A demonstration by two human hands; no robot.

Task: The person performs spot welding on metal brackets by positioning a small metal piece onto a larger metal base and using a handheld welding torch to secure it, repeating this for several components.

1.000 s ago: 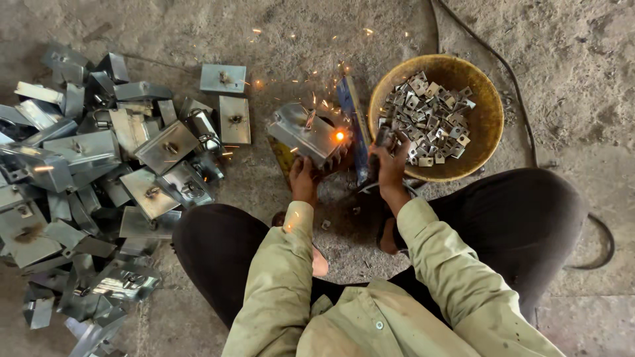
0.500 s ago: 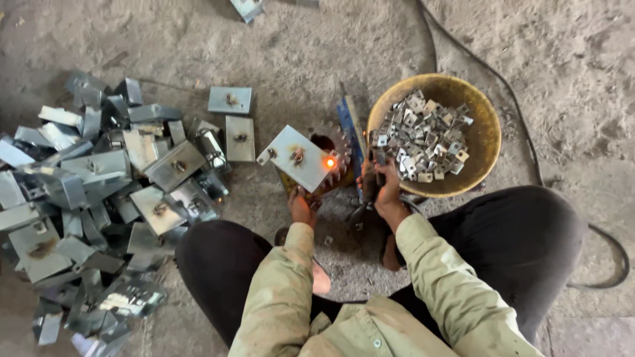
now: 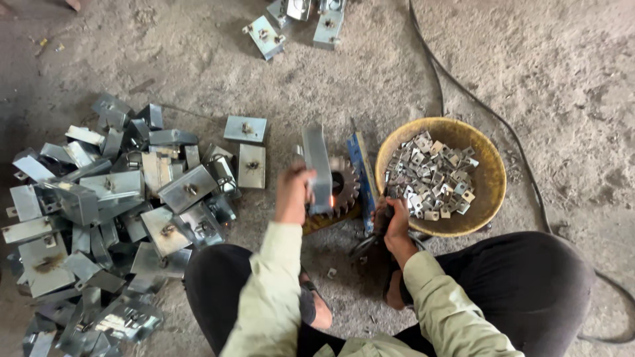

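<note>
Head view: a seated person holds a metal bracket on edge at frame centre.

The left hand (image 3: 293,194) closes its grip on the bracket (image 3: 317,168), above a toothed gear (image 3: 344,186); the right hand (image 3: 395,221) clasps a dark tool handle (image 3: 380,228) beside the yellow basin (image 3: 489,178). Bracket pile (image 3: 112,205) fills the left.

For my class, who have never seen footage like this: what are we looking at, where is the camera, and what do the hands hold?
The camera sits on a person's head and looks down at their own arms and knees as they crouch on a dusty concrete floor. The left hand holds a grey metal plate tilted on edge, with a small orange glow near its lower end. The right hand grips a dark tool handle I cannot see clearly. Between them lies a toothed metal wheel. To the left is a heap of similar plates; to the right, a yellow bowl of small metal pieces.
</note>
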